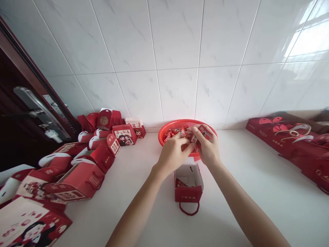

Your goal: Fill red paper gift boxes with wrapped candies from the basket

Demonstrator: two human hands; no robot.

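Observation:
A red plastic basket (162,132) with red wrapped candies (168,136) stands against the wall. Over its right half, my right hand (207,145) has its fingers wrapped round red candy packets (205,132). My left hand (174,149) meets it there, fingers pinched at a small red packet (194,138) between the two hands. Just in front of the basket sits an open red box (189,198) with a white inside and a rope handle drooping toward me. A dark red packet (180,182) lies inside that box.
Many red and white gift boxes (79,180) crowd the left side, some open, some printed with cartoon figures. At the right stands a long red carton (269,135) holding red items with rope handles. A tiled wall (177,92) rises behind, and a dark door (15,103) is at the left.

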